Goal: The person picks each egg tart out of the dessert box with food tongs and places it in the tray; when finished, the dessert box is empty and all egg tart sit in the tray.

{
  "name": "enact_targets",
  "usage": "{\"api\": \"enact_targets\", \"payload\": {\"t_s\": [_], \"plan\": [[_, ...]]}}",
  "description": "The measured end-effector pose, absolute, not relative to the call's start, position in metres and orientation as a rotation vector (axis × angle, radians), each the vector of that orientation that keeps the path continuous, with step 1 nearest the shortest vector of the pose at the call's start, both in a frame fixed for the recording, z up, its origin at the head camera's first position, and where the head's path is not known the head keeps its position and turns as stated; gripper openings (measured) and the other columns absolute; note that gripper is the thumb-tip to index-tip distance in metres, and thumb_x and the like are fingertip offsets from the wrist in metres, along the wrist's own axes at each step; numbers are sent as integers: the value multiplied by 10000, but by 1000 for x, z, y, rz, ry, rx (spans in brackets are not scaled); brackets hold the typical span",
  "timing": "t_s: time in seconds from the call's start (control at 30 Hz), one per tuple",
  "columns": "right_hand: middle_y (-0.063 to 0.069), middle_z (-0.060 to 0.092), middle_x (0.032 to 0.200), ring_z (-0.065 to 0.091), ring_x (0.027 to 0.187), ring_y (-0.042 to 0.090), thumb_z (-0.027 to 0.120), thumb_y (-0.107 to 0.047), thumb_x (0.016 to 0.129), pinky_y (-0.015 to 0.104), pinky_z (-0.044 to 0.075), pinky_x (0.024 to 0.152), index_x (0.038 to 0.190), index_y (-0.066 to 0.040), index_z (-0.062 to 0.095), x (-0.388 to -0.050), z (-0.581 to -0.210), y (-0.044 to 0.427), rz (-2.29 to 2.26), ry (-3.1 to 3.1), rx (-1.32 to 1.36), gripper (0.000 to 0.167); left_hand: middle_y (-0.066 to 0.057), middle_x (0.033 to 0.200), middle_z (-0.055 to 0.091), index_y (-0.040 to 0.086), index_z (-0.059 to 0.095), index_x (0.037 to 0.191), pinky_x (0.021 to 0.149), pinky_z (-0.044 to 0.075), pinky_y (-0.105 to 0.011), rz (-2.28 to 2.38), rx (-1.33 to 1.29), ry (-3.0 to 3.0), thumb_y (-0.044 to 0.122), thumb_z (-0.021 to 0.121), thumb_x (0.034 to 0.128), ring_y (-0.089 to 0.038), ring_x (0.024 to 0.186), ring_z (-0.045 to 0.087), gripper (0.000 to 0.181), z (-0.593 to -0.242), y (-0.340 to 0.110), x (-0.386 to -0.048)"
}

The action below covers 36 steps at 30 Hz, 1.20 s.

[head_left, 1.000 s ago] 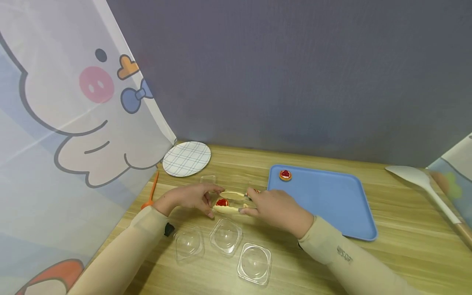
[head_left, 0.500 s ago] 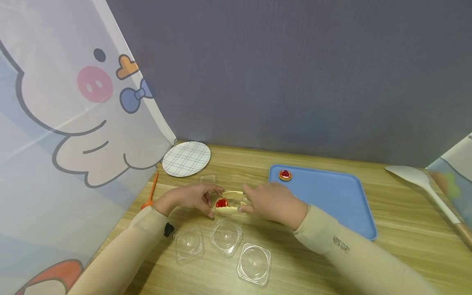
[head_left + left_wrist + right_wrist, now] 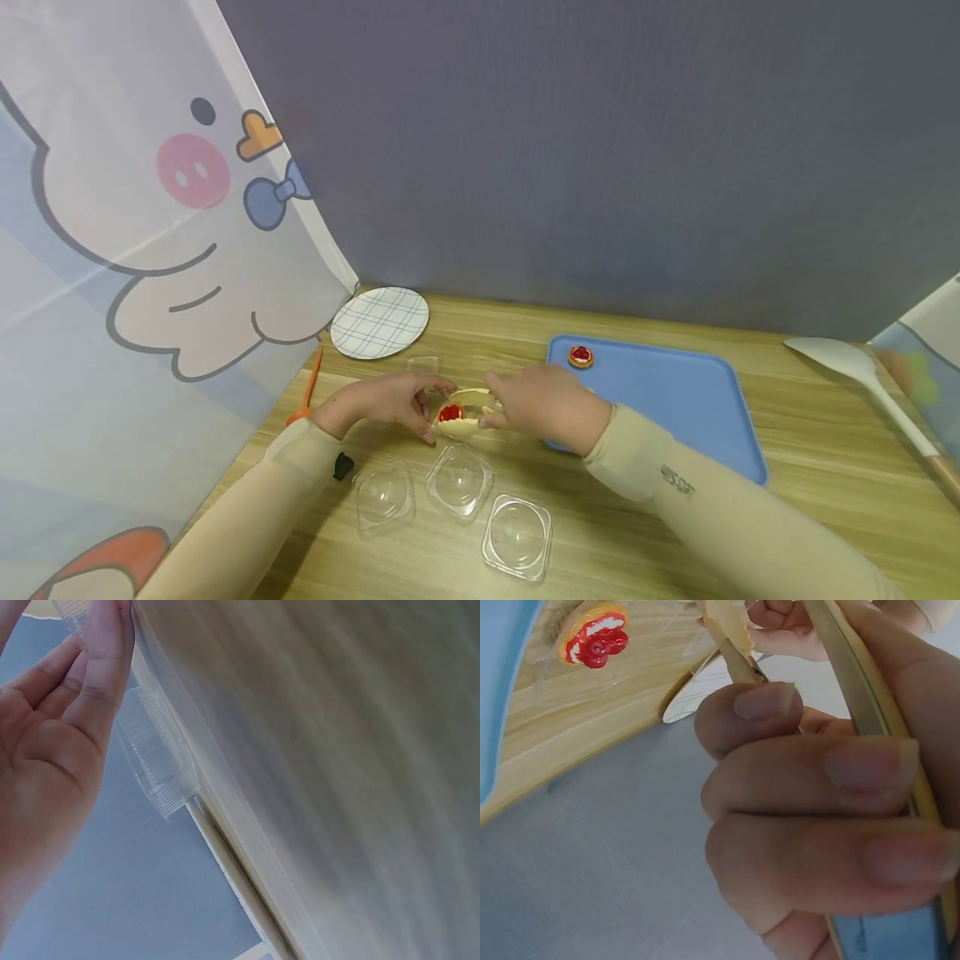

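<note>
Moved: right hand (image 3: 543, 406), slightly leftward, gripping yellow tongs (image 3: 460, 427). Tart (image 3: 452, 413): between the spread tong arms, apparently inside a clear box (image 3: 71, 615). Left hand (image 3: 392, 402): holding that box, thumb and fingers astride. Advised: box steady, tongs kept wide, lifted straight, topping undisturbed.

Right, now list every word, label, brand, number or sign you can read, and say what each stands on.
Nothing can be read for certain.
Dark lettering on the right sleeve: too small and blurred to read.
No other text shows.
</note>
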State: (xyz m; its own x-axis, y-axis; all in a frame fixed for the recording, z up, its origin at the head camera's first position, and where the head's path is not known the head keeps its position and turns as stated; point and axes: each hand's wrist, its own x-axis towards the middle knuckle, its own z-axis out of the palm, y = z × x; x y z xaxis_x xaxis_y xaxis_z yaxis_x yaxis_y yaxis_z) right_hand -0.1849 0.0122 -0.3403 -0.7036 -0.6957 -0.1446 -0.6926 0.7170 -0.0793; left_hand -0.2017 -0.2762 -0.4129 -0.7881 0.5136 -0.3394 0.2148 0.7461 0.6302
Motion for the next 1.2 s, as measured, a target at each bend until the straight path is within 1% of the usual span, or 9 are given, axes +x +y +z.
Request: {"api": "enact_targets", "payload": {"t_s": [0.13,0.3,0.47,0.57,0.83,1.2], "plan": [[-7,582,691,607,639,214,710,-591,969,444,549,599,1038,-167,581,-186,-339,9,-11,2745,-1128,448,31,1074,699,150,527,1559,794,581,-293,803,551,2438,299,971,787,-137,916,673,903,-414,-277,-203],[-12,582,696,593,644,197,703,-593,973,414,536,580,1028,-174,574,-186,-340,4,26,2727,-1104,442,34,1106,693,148,535,1553,787,583,-299,819,555,2431,298,972,785,-144,912,673,897,-415,-277,-203],[3,664,787,691,752,241,697,-590,976,453,587,646,1030,-159,581,-185,-342,0,52,2739,-1132,449,31,1060,699,150,544,1545,779,584,-300,819,568,2434,300,977,779,-144,894,677,893,-417,-278,-203],[10,687,806,721,790,256,690,-596,976,464,603,672,1024,-153,579,-185,-343,-1,62,2749,-1152,459,34,1047,699,153,544,1546,776,583,-301,815,569,2436,306,978,777,-141,889,677,896,-417,-279,-203],[22,700,805,736,808,252,690,-587,976,467,613,700,1004,-147,564,-184,-343,0,62,2761,-1190,459,34,1077,695,150,541,1548,775,580,-299,811,575,2440,307,975,780,-141,892,673,896,-415,-279,-203],[13,663,776,699,750,237,665,-594,990,449,596,651,1012,-152,559,-184,-348,3,46,2771,-1195,455,28,1016,716,156,546,1545,771,581,-300,811,581,2434,299,970,787,-139,880,676,881,-416,-279,-203]]}}
